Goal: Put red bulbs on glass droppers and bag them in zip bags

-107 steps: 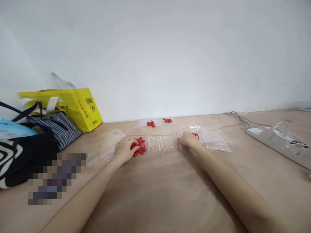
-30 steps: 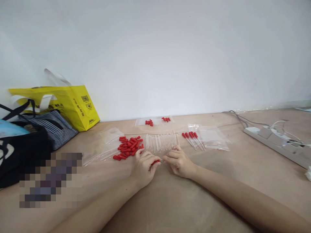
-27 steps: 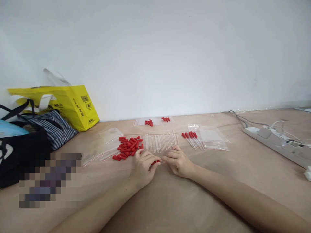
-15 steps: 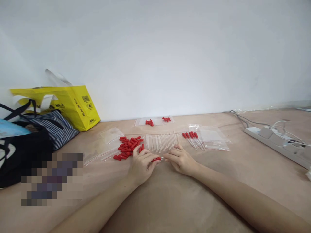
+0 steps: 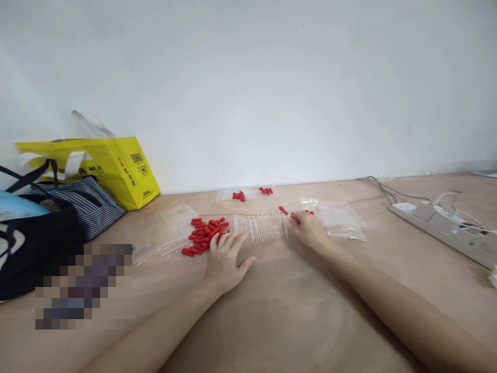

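Note:
My left hand (image 5: 227,261) lies open beside a heap of red rubber bulbs (image 5: 202,239), thumb apart from the fingers and nothing held. Between my hands, thin clear tubes (image 5: 264,228) lie side by side in a row. At the right end of that row, my right hand (image 5: 308,230) has its fingers closed on a dropper (image 5: 283,210). The dropper's red bulb sticks out at the upper left of the fingertips, while its tube is mostly hidden by the hand. Finished droppers with red bulbs (image 5: 311,213) are largely covered by the same hand.
Clear zip bags lie at the right (image 5: 341,220) and left (image 5: 178,216). A bag with red bulbs (image 5: 248,194) is near the wall. A yellow bag (image 5: 128,171) and a striped pouch (image 5: 95,202) stand left; a power strip (image 5: 442,233) with cables is right.
My right hand has moved right and away from me, carrying the dropper from my left hand to the droppers beside the tube row. The left hand has let go and opened.

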A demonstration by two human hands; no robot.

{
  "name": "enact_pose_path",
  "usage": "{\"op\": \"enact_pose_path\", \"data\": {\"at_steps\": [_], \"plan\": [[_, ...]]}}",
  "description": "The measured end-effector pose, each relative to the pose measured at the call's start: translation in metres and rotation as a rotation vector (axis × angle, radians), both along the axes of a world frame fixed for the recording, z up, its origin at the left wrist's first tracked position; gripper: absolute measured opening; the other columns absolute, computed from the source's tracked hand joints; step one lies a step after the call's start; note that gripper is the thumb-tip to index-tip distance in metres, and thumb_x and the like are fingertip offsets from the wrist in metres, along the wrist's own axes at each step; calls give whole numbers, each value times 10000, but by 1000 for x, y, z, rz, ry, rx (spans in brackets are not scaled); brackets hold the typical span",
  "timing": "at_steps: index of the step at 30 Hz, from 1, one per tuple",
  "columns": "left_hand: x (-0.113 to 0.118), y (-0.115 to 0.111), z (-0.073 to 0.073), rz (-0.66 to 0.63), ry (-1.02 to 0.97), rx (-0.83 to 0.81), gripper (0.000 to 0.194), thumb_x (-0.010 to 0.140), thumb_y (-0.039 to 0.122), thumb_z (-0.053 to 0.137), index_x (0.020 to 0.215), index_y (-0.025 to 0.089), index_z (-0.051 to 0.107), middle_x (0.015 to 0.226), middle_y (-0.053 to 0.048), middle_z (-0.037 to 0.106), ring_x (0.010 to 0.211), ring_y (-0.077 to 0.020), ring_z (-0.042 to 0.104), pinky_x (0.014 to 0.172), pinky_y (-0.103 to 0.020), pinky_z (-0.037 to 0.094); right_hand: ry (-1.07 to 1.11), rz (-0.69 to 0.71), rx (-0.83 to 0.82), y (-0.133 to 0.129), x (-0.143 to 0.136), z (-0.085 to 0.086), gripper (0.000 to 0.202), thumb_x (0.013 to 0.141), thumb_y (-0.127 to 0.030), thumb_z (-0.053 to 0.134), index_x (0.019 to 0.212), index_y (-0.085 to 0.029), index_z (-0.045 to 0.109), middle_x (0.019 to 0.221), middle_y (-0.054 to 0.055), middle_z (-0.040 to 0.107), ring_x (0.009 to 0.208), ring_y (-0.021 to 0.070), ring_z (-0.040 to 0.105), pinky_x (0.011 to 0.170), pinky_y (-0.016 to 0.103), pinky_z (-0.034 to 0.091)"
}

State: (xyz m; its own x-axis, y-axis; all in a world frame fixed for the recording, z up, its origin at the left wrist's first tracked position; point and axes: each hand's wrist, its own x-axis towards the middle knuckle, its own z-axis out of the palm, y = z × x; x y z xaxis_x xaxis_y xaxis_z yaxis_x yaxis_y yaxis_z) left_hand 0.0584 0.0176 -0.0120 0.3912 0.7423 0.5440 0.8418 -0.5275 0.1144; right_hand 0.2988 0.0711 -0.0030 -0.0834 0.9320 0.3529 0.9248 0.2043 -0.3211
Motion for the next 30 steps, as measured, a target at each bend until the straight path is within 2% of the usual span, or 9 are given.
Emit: {"op": "enact_pose_path", "data": {"at_steps": [1, 4, 7, 14, 19, 22, 25, 27, 30], "plan": [[0, 0, 0, -1, 8, -4, 447, 748, 363, 546, 1172, 259, 449, 1094, -47, 564, 1027, -235, 458, 958, -502, 178, -1, -114, -83, 5, 8, 2, 258, 831, -255, 397, 777, -143, 623, 794, 78, 628, 718, 147, 550, 599, 222, 320], [0, 1, -1, -10, 20, -2, 293, 759, 314, 536, 1049, 269, 540, 1046, -30, 582, 997, -223, 478, 965, -507, 161, -6, -237, -164, 13, 24, 8, 301, 814, -317, 422, 709, -130, 633, 735, 100, 635, 697, 174, 574, 556, 222, 323], [1, 1, -1, 1, 9, 16, 201, 754, 297, 541, 946, 267, 589, 1012, -26, 592, 979, -224, 487, 961, -515, 161, -10, -254, -194, 15, 30, 9, 286, 788, -324, 457, 656, -143, 635, 728, 93, 644, 723, 179, 588, 554, 209, 335], [1, 2, -4, 60, -17, 62, 96, 735, 279, 558, 810, 270, 617, 956, -19, 601, 935, -226, 491, 896, -486, 230, -53, -255, -227, 21, 32, 0, 289, 798, -291, 420, 684, -137, 636, 716, 107, 646, 725, 196, 597, 572, 224, 355], [-10, 14, 9, 242, -34, 90, 85, 725, 302, 554, 746, 229, 593, 904, -38, 599, 895, -243, 489, 815, -453, 281, -58, -287, -206, 15, 26, 2, 294, 799, -351, 406, 802, -164, 634, 851, 108, 639, 792, 216, 591, 595, 253, 371], [-24, 25, 20, 407, -33, 55, 140, 723, 342, 538, 776, 222, 588, 909, -57, 591, 902, -273, 478, 782, -458, 294, -61, -244, -251, 13, 13, 5, 267, 782, -355, 431, 817, -191, 638, 862, 89, 638, 825, 215, 586, 636, 268, 388], [-41, 36, 26, 504, -42, -7, 226, 750, 386, 484, 877, 232, 590, 937, -79, 590, 930, -297, 470, 770, -465, 300, -66, -217, -296, 17, -4, 7, 263, 764, -350, 457, 800, -171, 645, 863, 106, 638, 872, 225, 576, 700, 287, 396], [-52, 42, 27, 508, -40, -39, 258, 793, 355, 415, 954, 237, 579, 1001, -87, 586, 956, -294, 471, 780, -460, 299, -67, -235, -313, 23, -14, 8, 269, 745, -349, 479, 817, -149, 644, 883, 128, 632, 880, 237, 576, 719, 305, 401], [-64, 49, 27, 446, -19, -91, 277, 827, 279, 350, 986, 263, 577, 1068, -58, 582, 991, -269, 479, 803, -445, 293, -65, -258, -357, 34, -23, 8, 286, 705, -326, 524, 881, -128, 632, 915, 151, 624, 847, 241, 589, 700, 317, 416]]}}
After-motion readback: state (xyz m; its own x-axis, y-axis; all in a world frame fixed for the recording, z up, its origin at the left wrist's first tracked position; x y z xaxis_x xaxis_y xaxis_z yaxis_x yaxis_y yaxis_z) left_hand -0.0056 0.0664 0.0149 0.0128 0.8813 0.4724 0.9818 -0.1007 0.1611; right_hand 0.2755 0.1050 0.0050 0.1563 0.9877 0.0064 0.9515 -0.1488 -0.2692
